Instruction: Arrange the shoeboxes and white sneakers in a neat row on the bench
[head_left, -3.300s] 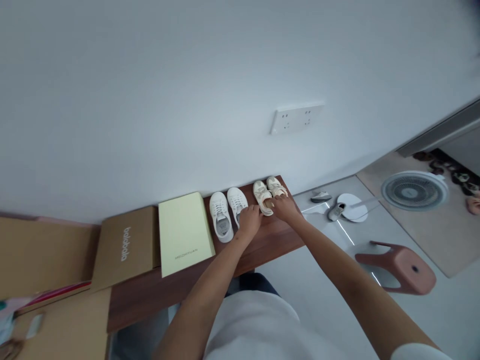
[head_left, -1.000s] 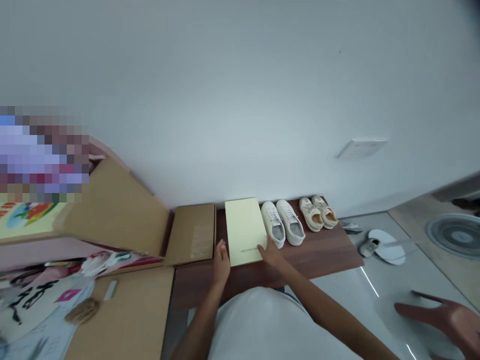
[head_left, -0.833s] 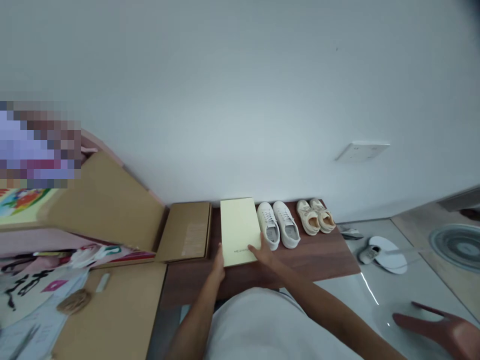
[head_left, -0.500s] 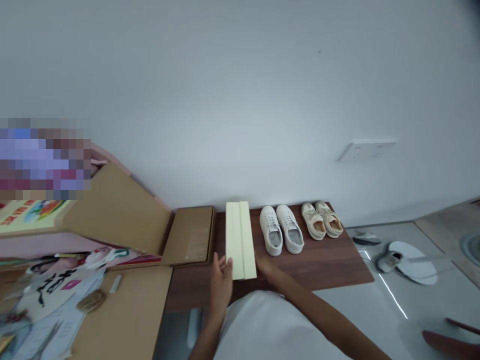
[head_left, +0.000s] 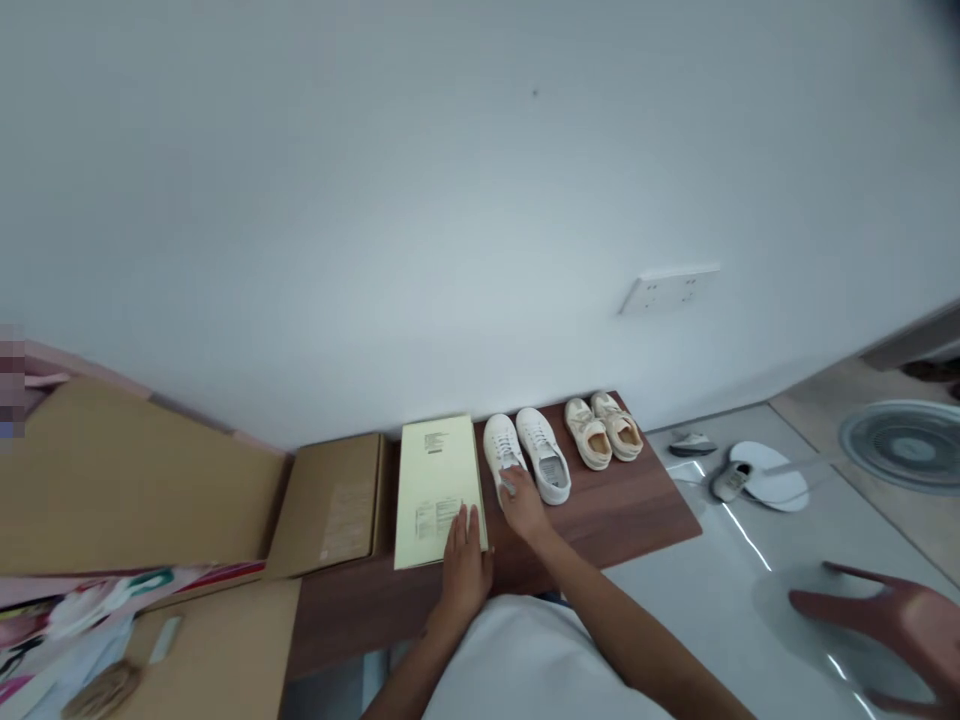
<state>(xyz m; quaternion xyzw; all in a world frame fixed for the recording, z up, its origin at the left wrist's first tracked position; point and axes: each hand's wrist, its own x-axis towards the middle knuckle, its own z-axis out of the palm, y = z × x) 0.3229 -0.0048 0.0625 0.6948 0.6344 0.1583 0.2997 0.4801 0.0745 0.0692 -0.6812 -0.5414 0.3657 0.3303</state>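
A pale yellow box (head_left: 435,465) lies flat on the dark wooden bench (head_left: 600,530), small print on its upper face. My left hand (head_left: 465,565) rests on its near right corner, fingers stretched out flat. My right hand (head_left: 523,502) is at the heel of the left shoe in a pair of white sneakers (head_left: 504,440), its fingers closed around the shoe's opening. The other white sneaker (head_left: 546,455) stands close beside it. Further right is a smaller pair of beige shoes (head_left: 600,430).
Left of the yellow box sits a brown cardboard box (head_left: 330,500), next to a cardboard-sided shelf (head_left: 150,480) with clutter. A wall socket (head_left: 670,288) is above the bench. On the floor at right are a grey shoe (head_left: 731,482), a fan (head_left: 904,447) and a reddish stool (head_left: 900,620).
The yellow box, earlier held upright between both hands, now lies flat beside the brown box. My right hand has left it for the white sneaker. The view has swung right.
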